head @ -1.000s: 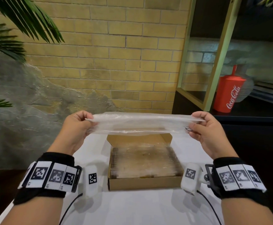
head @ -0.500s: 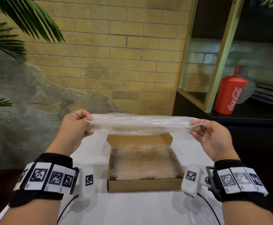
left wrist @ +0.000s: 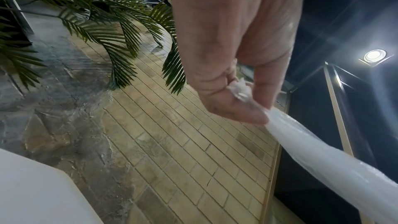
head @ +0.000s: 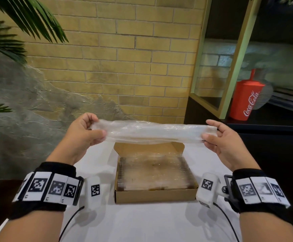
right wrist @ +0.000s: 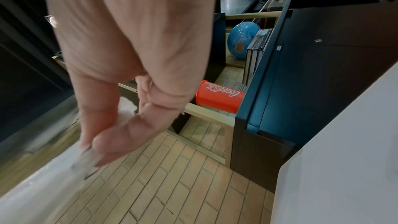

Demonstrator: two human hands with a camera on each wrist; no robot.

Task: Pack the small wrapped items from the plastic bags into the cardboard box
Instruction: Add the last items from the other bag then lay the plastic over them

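Plastic bag (head: 152,132) hung stretched between my two hands, its long axis running level from left to right, across my view and above the far edge of the cardboard box (head: 155,195). My left hand (head: 80,137) had its grip closed on the left end, thumb and curled fingers pinching the bunched film; the left wrist view showed that end gathered tight between thumb and fingers (left wrist: 234,108). My right hand (head: 225,145) pinched the right end between thumb and fingertips, the other fingers only loosely bent. I could not tell whether anything was inside the bag. Below it the box sat open on the white counter (head: 142,222), flap raised at the far side, filled with a flat layer of clear-wrapped items (head: 153,172). A red cup (head: 246,100) stood on the dark shelf to my right.
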